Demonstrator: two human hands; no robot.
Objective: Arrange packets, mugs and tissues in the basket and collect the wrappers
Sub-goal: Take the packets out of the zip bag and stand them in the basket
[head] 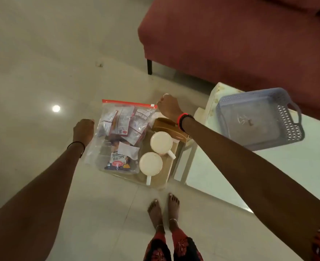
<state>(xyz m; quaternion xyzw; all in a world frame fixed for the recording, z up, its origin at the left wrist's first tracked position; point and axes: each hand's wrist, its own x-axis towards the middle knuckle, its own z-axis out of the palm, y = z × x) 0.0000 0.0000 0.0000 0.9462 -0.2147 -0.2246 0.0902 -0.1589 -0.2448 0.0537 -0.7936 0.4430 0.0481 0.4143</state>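
A clear box [156, 182] hangs above the floor between my hands. In it lie a zip bag [125, 117] with a red strip, full of snack packets, two white mugs [161, 142] [150, 163] seen from above, and a brown tissue holder [171, 127]. My left hand [83, 131] grips the box's left side, fingers curled. My right hand [169, 107] grips the far right corner, beside the bag's zip end. A lilac plastic basket [292, 117] stands empty on the white table [230, 166] to the right.
A red sofa [230, 44] with a dark leg [149, 66] stands behind the table. Pale tiled floor [42, 72] spreads to the left and front. My bare feet [163, 210] stand just below the box, close to the table's edge.
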